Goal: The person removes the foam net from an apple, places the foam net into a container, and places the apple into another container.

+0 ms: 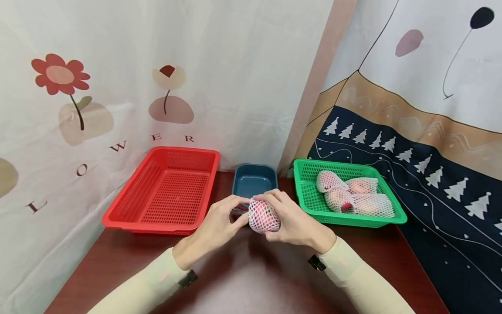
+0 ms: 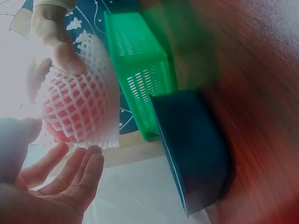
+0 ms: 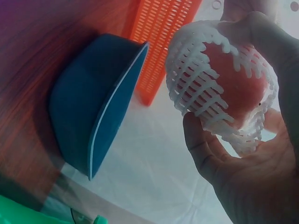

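Note:
A round reddish fruit in a white foam net point(image 1: 264, 216) is held over the front of the dark blue bin. My right hand point(image 1: 292, 220) grips it from the right, with the thumb on the near side in the head view. The net's open end shows bare fruit point(image 3: 238, 88) in the right wrist view. My left hand point(image 1: 217, 222) is at the net's left edge, its thumb and fingertips apart and right at the foam. In the left wrist view, the left fingers point(image 2: 84, 172) extend under the net's edge without wrapping round the fruit.
A small dark blue bin point(image 1: 255, 168) stands just beyond my hands. On the left is a red perforated basket point(image 1: 172, 196). A green basket point(image 1: 310, 203) on the right holds several fruits in foam nets point(image 1: 362, 185). A printed curtain point(image 1: 235, 65) hangs behind the dark red table point(image 1: 125, 261).

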### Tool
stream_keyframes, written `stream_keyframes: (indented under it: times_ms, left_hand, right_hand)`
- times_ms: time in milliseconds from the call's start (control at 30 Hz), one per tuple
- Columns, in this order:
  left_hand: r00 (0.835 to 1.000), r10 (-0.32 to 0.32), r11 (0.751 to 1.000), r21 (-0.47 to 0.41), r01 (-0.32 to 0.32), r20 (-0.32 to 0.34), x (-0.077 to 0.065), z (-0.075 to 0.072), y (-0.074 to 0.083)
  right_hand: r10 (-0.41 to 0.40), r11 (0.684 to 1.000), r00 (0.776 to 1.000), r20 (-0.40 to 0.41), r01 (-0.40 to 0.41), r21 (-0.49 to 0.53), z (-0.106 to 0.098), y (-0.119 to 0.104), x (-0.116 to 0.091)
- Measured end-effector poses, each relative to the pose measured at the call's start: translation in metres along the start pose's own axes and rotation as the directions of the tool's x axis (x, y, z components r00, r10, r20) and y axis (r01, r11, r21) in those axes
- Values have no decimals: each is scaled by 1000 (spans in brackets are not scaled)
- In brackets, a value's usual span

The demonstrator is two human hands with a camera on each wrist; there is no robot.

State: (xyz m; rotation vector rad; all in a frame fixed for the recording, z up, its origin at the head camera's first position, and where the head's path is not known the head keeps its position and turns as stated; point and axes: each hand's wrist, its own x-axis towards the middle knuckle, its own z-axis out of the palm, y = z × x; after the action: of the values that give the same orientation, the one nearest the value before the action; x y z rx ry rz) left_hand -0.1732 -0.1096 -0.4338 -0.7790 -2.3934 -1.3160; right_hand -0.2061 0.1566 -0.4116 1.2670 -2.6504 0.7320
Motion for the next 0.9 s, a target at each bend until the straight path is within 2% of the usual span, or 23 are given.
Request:
stream_keyframes:
  times_ms: [267,400,600,900]
  left_hand:
    - [998,-46,995,-88,49,42,2,1,1]
    - [992,-91,989,-112,100,84,2,1,2]
    - [984,-139,985,-83,148,108,4,0,3]
    - [975,-177,980,-71,188,135,6,2,1]
  right_hand:
    - [62,997,998,-2,-62,37,1,-2,2]
    - [43,999,999,-4,-43,34,1,-1,4]
    - [-20,1000,1000,-22,20,19,3,-1,9]
    - [-3,999,1000,-14,3,36,3,-1,9]
